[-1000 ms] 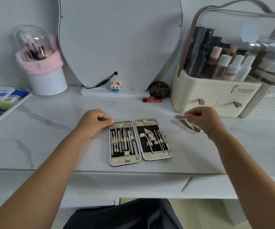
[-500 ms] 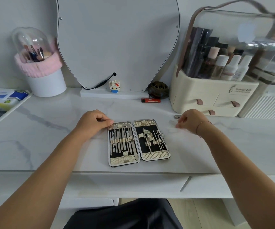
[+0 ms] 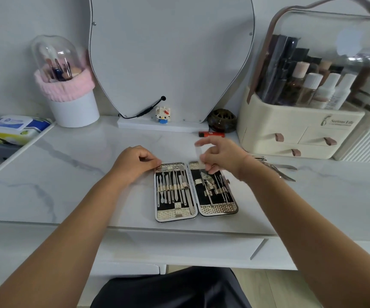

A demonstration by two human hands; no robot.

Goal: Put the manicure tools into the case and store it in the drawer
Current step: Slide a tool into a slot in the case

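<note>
The manicure case [image 3: 218, 210] lies open flat on the marble tabletop, both halves lined with metal tools in loops. My left hand [image 3: 135, 163] rests on the table, fingertips touching the case's top left corner. My right hand [image 3: 220, 156] hovers over the top of the right half, pinching a small blurred metal tool [image 3: 199, 154], held upright. Loose nail clippers and nippers [image 3: 276, 167] lie on the table to the right, partly hidden by my right wrist.
A cream cosmetics organiser [image 3: 290, 132] with small drawers stands at the back right. A mirror [image 3: 170, 52], a brush holder [image 3: 68, 85], a red lighter [image 3: 211, 134] and a dark round dish [image 3: 221, 120] line the back. A drawer front [image 3: 179, 245] sits under the table edge.
My right hand left the loose tools on the right and moved left over the case, lifting one small tool. My left hand stayed on the case corner.
</note>
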